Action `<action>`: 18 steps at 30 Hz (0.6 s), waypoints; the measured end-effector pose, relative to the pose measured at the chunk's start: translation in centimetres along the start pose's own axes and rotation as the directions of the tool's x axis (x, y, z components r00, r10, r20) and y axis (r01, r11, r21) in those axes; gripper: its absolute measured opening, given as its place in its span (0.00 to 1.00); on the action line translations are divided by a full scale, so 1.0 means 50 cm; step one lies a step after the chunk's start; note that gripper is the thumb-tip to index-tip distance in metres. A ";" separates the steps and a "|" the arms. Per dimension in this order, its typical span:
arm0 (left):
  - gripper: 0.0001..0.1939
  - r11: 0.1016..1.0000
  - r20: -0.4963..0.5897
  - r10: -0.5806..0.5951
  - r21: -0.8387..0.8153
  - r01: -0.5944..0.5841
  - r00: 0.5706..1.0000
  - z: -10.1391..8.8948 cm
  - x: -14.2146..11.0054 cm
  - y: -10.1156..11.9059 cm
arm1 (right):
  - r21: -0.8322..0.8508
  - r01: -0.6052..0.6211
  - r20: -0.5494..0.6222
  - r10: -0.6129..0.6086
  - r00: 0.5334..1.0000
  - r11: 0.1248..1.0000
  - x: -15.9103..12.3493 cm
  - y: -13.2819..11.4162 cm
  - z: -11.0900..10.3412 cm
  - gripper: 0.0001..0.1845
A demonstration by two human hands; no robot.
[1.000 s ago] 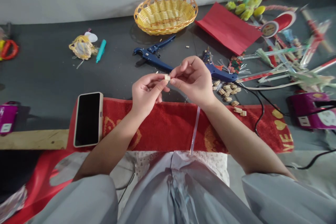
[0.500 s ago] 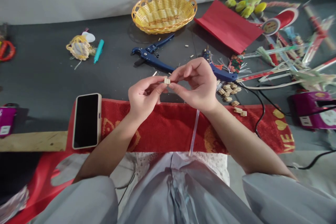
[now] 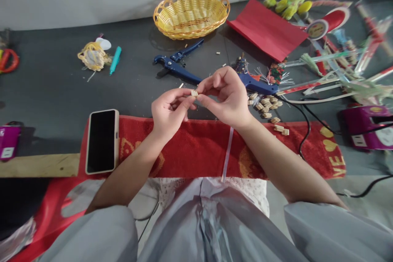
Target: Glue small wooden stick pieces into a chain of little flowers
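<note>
We see a loose grey top (image 3: 172,229), creased into long folds down the front, below the tabletop's (image 3: 46,98) near edge. Its wide grey sleeves (image 3: 95,233) end around the elbows, leaving forearms (image 3: 132,168) and both hands (image 3: 166,116) bare.

The gray tabletop (image 3: 49,102) carries a basket (image 3: 190,11), red paper (image 3: 267,28), marker (image 3: 115,61), blue cutter (image 3: 184,73), wooden pieces (image 3: 265,109) and a towel (image 3: 196,147).
</note>
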State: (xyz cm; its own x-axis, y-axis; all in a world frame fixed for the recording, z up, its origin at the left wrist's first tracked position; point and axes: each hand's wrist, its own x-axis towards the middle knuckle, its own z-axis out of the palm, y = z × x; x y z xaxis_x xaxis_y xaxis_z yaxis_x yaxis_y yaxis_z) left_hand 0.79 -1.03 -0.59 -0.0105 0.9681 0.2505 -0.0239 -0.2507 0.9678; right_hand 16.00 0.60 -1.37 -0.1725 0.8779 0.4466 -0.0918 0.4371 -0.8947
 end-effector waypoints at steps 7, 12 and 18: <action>0.19 0.988 -0.001 -0.152 -0.038 0.152 0.988 -0.004 0.003 -0.009 | 0.092 -0.140 0.058 0.135 0.989 0.986 0.010 -0.003 -0.008 0.22; 0.18 0.983 0.006 -0.166 -0.081 0.166 0.986 -0.003 0.004 -0.013 | 0.158 -0.241 0.100 0.227 0.969 0.958 0.017 -0.001 -0.014 0.26; 0.18 0.990 -0.003 -0.131 -0.050 0.131 0.991 -0.001 0.001 -0.005 | 0.160 -0.233 0.100 0.219 0.971 0.959 0.017 0.011 -0.013 0.28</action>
State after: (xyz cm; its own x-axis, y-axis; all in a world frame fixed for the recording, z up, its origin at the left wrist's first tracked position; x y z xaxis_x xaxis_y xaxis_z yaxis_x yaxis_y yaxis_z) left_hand 0.74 -0.91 -0.81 -0.0101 0.9926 0.1212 -0.0749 -0.1216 0.9897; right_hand 16.46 1.70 -1.50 -0.2854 0.9285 0.2377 -0.2051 0.1831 -0.9615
